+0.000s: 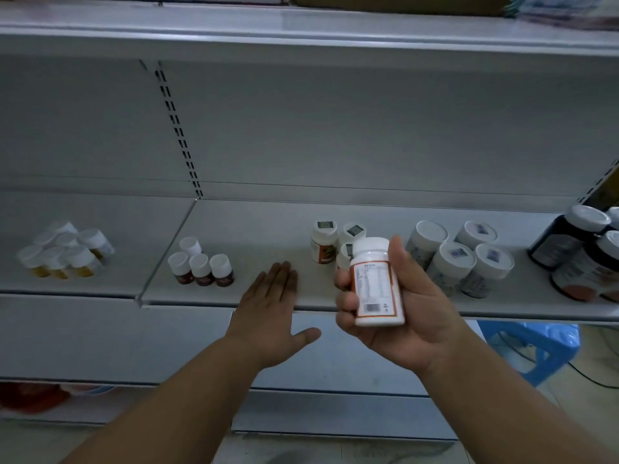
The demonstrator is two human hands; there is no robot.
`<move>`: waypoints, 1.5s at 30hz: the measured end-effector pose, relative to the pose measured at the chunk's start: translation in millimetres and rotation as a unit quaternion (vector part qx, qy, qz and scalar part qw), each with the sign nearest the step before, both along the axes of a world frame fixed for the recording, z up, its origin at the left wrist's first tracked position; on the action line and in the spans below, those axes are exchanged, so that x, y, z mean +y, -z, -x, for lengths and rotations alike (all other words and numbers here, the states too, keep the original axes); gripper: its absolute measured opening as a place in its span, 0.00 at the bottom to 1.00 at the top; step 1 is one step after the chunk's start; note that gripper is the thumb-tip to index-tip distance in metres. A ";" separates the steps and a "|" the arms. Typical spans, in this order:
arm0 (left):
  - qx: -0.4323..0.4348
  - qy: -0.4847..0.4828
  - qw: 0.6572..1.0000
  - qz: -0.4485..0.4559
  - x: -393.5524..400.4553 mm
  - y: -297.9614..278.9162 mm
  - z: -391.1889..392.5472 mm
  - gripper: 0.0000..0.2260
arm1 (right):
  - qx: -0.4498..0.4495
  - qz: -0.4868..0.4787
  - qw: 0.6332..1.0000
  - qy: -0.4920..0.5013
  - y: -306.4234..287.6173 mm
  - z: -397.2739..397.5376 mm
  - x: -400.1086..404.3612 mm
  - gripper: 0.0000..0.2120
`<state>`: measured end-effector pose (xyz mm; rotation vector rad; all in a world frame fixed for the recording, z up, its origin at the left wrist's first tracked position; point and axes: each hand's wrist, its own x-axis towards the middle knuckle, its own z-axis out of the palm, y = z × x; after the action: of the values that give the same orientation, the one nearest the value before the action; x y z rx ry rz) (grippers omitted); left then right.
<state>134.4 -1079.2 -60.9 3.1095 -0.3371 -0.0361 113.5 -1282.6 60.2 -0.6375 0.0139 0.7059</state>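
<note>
My right hand (407,308) grips a white bottle with an orange-edged label (374,284), holding it upright in front of the grey shelf (254,226), its printed back label facing me. Just behind it on the shelf stand matching white bottles with orange labels (323,242). My left hand (269,311) is flat with straight fingers, palm down, its fingertips over the shelf's front edge to the left of the held bottle. It holds nothing.
On the shelf stand small dark-red bottles (201,267), yellow-labelled white bottles (67,249) at far left, several large white-capped jars (464,259) and dark jars (582,252) at right. An upper shelf (301,31) hangs above. A blue plastic stool (529,343) stands low right.
</note>
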 end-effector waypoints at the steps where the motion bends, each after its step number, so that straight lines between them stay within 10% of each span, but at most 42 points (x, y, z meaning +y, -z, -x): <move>1: 0.000 0.000 1.000 -0.001 0.4 0.2 -0.2 0.50 | 0.008 0.001 1.000 -0.002 0.9 -1.1 -0.5 0.32; 28: -0.009 0.001 1.000 0.003 -0.7 -2.9 1.9 0.48 | 0.021 0.033 0.999 -0.010 -1.4 3.7 1.6 0.36; 33: -0.010 0.001 1.000 -0.002 -0.3 -1.1 0.0 0.49 | -0.040 0.132 0.990 0.042 -9.2 9.7 3.9 0.22; 35: -0.005 0.002 1.000 0.000 -0.3 -1.6 0.3 0.49 | -0.235 0.313 0.912 0.119 -7.2 14.5 8.9 0.16; 38: -0.003 0.002 1.000 0.001 -0.1 -3.1 0.2 0.48 | -0.607 0.560 0.494 0.271 16.5 8.8 -3.6 0.19; 39: -0.004 0.003 1.000 0.001 0.0 -2.9 -0.1 0.48 | -0.664 0.546 0.419 0.292 22.7 7.8 -7.8 0.22; 41: -0.004 0.001 1.000 0.003 -0.4 -2.1 -0.5 0.48 | -0.707 0.508 0.373 0.321 26.3 9.8 -9.8 0.25; 45: -0.002 0.001 1.000 -0.003 -0.8 -0.4 -0.5 0.48 | -0.720 0.472 0.395 0.321 22.2 15.9 -8.5 0.26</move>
<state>135.0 -1080.0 -60.5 3.1163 -0.3423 -0.0300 97.6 -1291.1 38.0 -2.0584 -0.9941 -0.9858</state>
